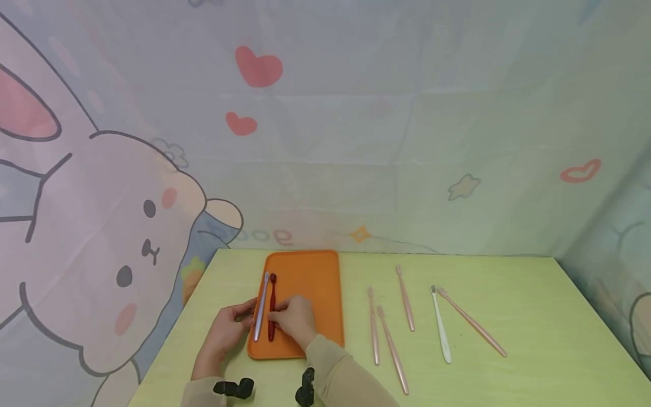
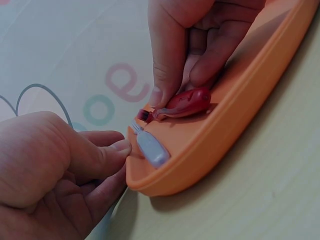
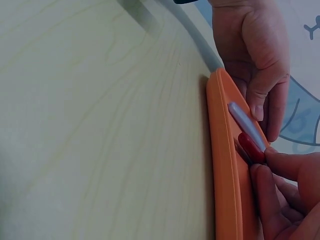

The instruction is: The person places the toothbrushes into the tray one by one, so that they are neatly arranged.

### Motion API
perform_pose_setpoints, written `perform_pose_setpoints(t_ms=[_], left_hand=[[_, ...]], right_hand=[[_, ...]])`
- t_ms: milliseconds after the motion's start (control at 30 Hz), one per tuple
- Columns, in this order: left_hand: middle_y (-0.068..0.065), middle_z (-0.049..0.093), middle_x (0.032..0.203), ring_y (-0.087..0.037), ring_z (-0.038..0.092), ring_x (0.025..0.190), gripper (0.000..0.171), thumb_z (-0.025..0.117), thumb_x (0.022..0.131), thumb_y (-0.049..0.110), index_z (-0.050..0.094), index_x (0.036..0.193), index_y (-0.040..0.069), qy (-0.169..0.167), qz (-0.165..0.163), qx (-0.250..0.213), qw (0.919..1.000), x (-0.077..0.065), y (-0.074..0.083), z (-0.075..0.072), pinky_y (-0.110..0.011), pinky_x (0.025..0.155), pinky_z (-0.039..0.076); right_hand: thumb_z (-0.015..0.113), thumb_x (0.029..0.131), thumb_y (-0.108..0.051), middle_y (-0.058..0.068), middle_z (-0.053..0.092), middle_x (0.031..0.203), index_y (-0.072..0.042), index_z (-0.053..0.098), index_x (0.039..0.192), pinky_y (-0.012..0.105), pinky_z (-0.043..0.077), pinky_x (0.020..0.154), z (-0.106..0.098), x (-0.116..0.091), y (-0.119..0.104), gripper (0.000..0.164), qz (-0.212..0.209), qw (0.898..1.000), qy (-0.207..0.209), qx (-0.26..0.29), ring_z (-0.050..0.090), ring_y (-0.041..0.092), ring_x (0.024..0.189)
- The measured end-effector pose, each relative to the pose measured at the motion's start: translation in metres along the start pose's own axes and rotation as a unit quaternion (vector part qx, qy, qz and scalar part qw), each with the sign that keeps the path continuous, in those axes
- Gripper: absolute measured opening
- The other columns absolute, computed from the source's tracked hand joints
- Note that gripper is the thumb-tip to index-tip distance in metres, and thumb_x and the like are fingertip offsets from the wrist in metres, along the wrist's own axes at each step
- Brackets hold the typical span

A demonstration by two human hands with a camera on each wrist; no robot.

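My right hand (image 1: 296, 319) pinches a red toothbrush (image 1: 271, 332) between thumb and fingers, over the left part of an orange tray (image 1: 312, 277). The brush points lengthwise, its bristle head toward the far end. To its left, a light purple toothbrush (image 1: 261, 311) lies in the tray beside the left wall. At that wall, my left hand (image 1: 228, 328) grips the tray's rim, thumb on top and fingers outside. From the left wrist, the purple handle (image 2: 153, 150) shows close to the left thumb, and the red handle (image 2: 189, 102) sits under the right fingertips.
Right of the tray, several pink toothbrushes (image 1: 394, 353) and one white toothbrush (image 1: 441, 328) lie spread on the light green table (image 1: 549, 316). A printed cloth (image 1: 356, 141) with a rabbit and hearts hangs behind the table's far edge.
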State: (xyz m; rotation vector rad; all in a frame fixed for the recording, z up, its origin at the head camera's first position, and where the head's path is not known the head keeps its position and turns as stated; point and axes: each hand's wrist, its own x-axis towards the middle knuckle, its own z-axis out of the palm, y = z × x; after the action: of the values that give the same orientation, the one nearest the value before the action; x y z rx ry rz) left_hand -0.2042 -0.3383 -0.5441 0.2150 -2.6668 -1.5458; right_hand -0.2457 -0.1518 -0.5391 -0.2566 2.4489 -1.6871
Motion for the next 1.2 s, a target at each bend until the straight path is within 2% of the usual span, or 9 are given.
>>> perform_pose_setpoints(t_ms=[400, 900, 1200], left_hand=[[-0.023, 0.072, 0.132, -0.042, 0.060, 0.133, 0.047, 0.066, 0.098, -0.007, 0.064, 0.145, -0.003, -0.005, -0.005, -0.016, 0.9998, -0.0007, 0.0023, 0.0002, -0.061, 0.118, 0.038], [-0.022, 0.072, 0.132, -0.042, 0.059, 0.134, 0.047, 0.067, 0.097, -0.006, 0.064, 0.144, -0.003, -0.003, -0.003, -0.012, 0.9999, -0.0018, 0.0017, 0.0006, -0.060, 0.118, 0.037], [-0.021, 0.073, 0.131, -0.042, 0.060, 0.133, 0.047, 0.065, 0.098, -0.007, 0.064, 0.144, -0.002, 0.000, -0.008, -0.013, 0.9999, -0.0020, 0.0021, 0.0010, -0.060, 0.118, 0.038]], right_hand=[[0.091, 0.086, -0.014, -0.007, 0.068, 0.067, -0.005, 0.083, 0.088, 0.022, 0.052, 0.053, 0.0004, -0.0003, 0.0003, 0.012, 0.004, 1.000, 0.000, -0.007, 0.064, 0.007, 0.056], [0.089, 0.088, -0.016, -0.008, 0.066, 0.068, -0.006, 0.083, 0.087, 0.022, 0.050, 0.055, -0.0005, -0.0005, 0.0018, 0.012, -0.012, 0.999, -0.006, -0.032, 0.060, 0.007, 0.059], [0.089, 0.088, -0.014, -0.007, 0.068, 0.071, -0.005, 0.083, 0.089, 0.022, 0.052, 0.057, -0.0012, 0.0001, 0.0005, 0.010, -0.014, 1.000, -0.012, -0.025, 0.061, 0.007, 0.061]])
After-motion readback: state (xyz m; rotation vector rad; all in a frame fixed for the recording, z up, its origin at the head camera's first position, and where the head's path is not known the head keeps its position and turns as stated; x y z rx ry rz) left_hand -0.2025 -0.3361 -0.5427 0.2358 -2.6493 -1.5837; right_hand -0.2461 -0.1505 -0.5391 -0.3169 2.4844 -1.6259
